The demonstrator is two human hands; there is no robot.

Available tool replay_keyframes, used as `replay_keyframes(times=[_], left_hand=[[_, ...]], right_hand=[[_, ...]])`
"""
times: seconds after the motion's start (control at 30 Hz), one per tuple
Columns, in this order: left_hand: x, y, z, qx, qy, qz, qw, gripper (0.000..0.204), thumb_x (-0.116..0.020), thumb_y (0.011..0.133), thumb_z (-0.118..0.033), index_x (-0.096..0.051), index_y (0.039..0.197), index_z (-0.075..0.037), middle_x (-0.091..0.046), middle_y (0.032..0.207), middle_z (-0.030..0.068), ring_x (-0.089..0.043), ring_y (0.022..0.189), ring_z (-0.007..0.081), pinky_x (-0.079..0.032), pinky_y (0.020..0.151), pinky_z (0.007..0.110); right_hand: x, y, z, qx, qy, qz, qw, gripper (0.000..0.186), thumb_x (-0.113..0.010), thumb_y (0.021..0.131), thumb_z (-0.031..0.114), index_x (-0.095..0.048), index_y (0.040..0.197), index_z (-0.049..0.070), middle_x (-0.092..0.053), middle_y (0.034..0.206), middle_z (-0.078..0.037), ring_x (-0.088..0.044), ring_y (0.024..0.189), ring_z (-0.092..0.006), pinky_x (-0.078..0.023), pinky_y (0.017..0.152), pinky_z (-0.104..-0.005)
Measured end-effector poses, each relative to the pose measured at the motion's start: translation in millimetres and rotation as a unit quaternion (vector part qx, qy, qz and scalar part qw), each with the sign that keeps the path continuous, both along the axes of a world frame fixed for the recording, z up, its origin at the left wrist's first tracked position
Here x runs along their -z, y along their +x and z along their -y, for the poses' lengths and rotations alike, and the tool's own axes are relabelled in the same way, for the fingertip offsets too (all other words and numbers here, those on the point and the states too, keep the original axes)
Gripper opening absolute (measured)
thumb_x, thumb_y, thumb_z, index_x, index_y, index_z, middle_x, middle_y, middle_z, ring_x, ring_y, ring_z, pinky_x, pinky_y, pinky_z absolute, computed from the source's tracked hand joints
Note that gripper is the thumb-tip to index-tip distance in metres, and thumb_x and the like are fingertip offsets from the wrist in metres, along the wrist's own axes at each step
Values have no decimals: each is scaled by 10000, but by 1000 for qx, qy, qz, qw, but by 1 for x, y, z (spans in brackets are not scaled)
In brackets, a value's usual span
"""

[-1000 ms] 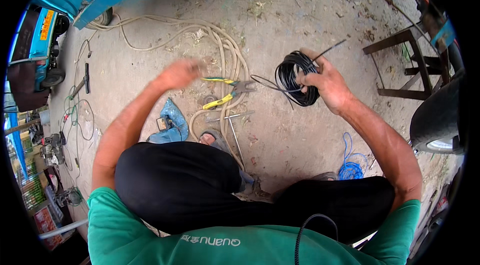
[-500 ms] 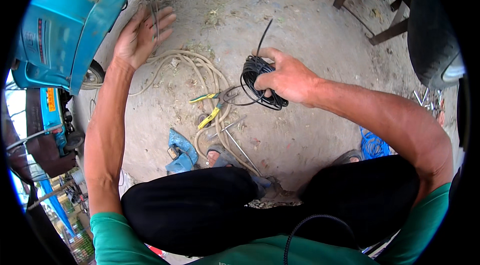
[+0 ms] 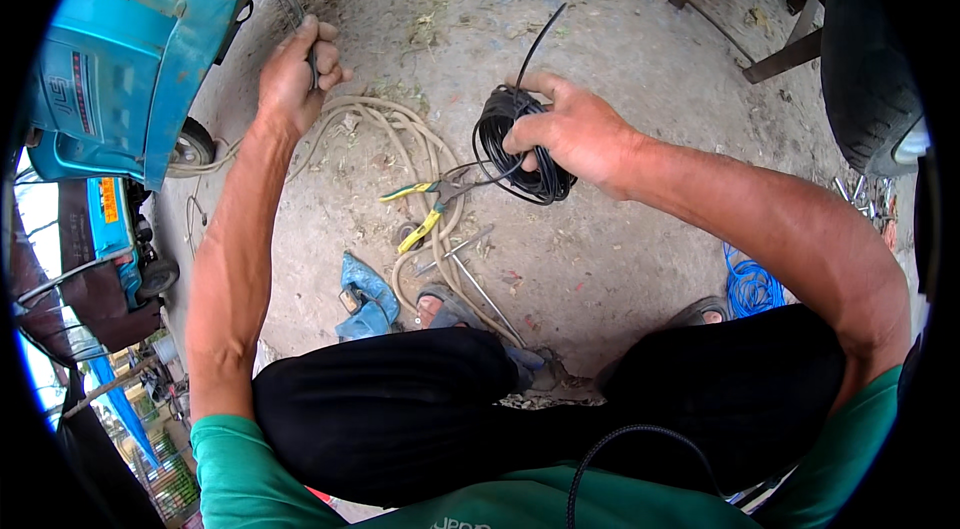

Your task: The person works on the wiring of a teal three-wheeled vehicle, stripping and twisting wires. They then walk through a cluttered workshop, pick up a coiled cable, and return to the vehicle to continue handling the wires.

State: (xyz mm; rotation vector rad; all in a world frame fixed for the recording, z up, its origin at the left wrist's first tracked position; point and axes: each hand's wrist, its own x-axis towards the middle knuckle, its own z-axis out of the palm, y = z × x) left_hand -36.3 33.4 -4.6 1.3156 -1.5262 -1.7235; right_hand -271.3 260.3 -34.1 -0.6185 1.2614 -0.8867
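My right hand grips a coil of black wire above the ground, fingers over its upper right side. One free end of the wire sticks up and away from the coil. At the far left, beside the turquoise vehicle, my left hand is closed in a fist around a thin dark wire that hangs from the vehicle's underside. Between my arms, pliers with yellow-green handles lie on a loose beige hose, jaws toward the coil. A strand of black wire passes by the jaws; whether they touch, I cannot tell.
The turquoise vehicle body fills the upper left. A dark metal stand and a tyre are at the right. A blue bag, a metal rod and a bundle of blue cord lie near my feet.
My left hand was spread with the wire across its palm; its fingers have closed round it. The coil in my right hand has turned slightly, its free end higher.
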Motion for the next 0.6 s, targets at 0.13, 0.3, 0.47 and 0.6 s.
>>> replay_keyframes(times=[0.13,0.3,0.47,0.6], left_hand=[[0,-3,-30,59,20,48,997,328,-429,1028,-327,-544,1016,-20,-490,639,16,-467,558,135,-475,684,323],[-11,-26,-85,270,-133,144,943,308,-522,984,-293,-614,1093,-21,-647,830,66,-606,812,136,-500,747,305],[-18,-41,-116,376,-62,187,906,247,-623,929,-217,-642,1058,-7,-648,857,60,-600,813,118,-499,735,290],[-12,-35,-124,382,-28,181,906,248,-650,915,-224,-667,1019,0,-640,847,49,-573,776,105,-476,688,282]], right_hand=[[6,3,6,47,-13,55,997,712,-650,760,83,-352,1383,-91,-621,890,-93,-592,713,-131,-501,655,-268],[13,0,8,89,0,110,990,734,-642,751,60,-327,1393,-99,-603,936,-109,-589,713,-135,-510,605,-286],[9,3,11,82,1,119,989,680,-581,812,48,-285,1408,-89,-608,905,-84,-571,745,-127,-499,698,-273],[14,2,13,72,-18,141,987,748,-647,760,73,-301,1389,-135,-596,923,-104,-589,710,-136,-508,639,-270]])
